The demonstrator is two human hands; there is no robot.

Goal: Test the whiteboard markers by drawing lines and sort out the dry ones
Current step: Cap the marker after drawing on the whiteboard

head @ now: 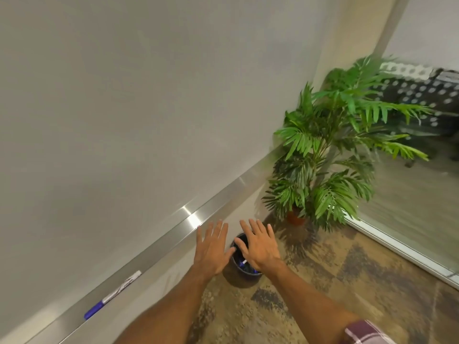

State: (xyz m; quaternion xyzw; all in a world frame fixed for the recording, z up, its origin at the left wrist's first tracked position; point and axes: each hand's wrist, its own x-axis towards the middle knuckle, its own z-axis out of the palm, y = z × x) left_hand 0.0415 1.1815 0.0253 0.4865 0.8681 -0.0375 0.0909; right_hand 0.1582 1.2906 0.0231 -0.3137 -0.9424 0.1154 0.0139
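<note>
My left hand [213,249] and right hand [259,245] hover, fingers spread, holding nothing, over the bin [244,265]; a marker [113,294] lies on the ledge [173,235].

office: wall whiteboard [124,108], carpet [323,281], potted plant [330,155].

Both hands, left hand [213,249] and right hand [259,245], spread flat-fingered above a dark bin [244,270] holding markers; a blue-capped marker [111,295] lies on the whiteboard's metal tray [173,240]
</note>
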